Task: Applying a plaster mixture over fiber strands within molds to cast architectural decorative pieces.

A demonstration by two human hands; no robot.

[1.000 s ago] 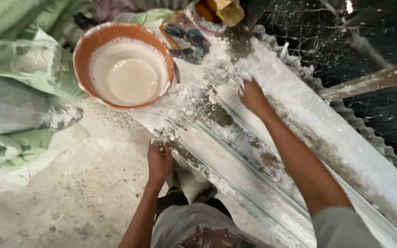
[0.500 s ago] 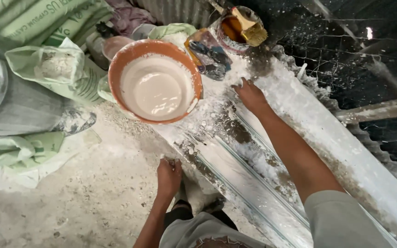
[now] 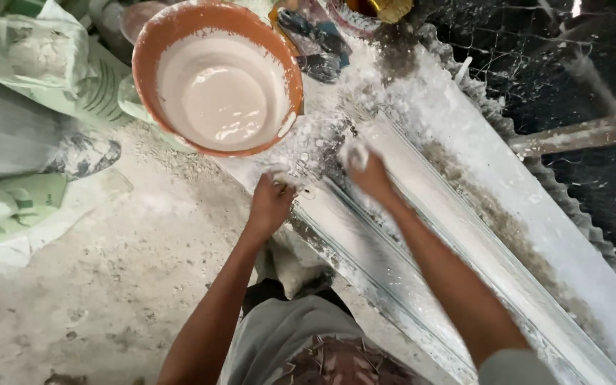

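A long white plaster moulding runs diagonally from top centre to bottom right, wet and ridged. My left hand presses on its near edge, fingers on a lump of white plaster. My right hand is over the moulding's upper part, blurred, fingers curled around a wad of white plaster or fibre. An orange bowl of creamy liquid plaster stands just above my left hand.
Green sacks lie at the left on a dusty plaster-strewn floor. A small container and dark rags sit at the moulding's top end. Wire mesh and a wooden stick are at the right.
My right hand has drawn back down the moulding toward me, now holding a white wad. My left hand has moved up toward the bowl. The view has shifted closer.
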